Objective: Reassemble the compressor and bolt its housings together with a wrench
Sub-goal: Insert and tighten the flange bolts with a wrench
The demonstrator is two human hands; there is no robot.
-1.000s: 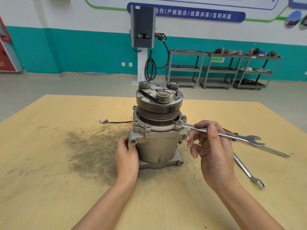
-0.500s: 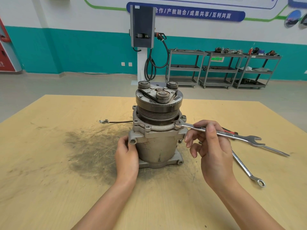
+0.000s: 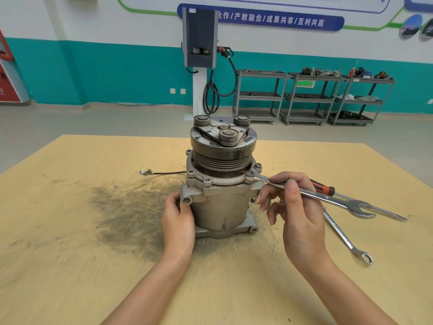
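Note:
The grey compressor (image 3: 220,202) stands upright on the wooden table (image 3: 70,254), its black pulley and clutch plate (image 3: 222,141) on top. My left hand (image 3: 178,226) grips the lower housing on its left side, beside a mounting ear. My right hand (image 3: 295,207) holds a combination wrench (image 3: 328,198) by its shaft. The wrench's ring end sits on a bolt (image 3: 249,177) at the right of the upper housing flange. Its open end points right. Another bolt head (image 3: 207,180) shows at the flange front.
A second wrench (image 3: 346,238) and a red-and-black screwdriver (image 3: 325,190) lie on the table right of the compressor. A thin black wire (image 3: 164,172) runs left from the housing. A dark grease smear (image 3: 131,212) covers the table's left middle. Shelving carts stand on the far floor.
The scene has barely changed. The wrench stays on the same bolt, its handle perhaps a touch nearer me. My left hand keeps its grip.

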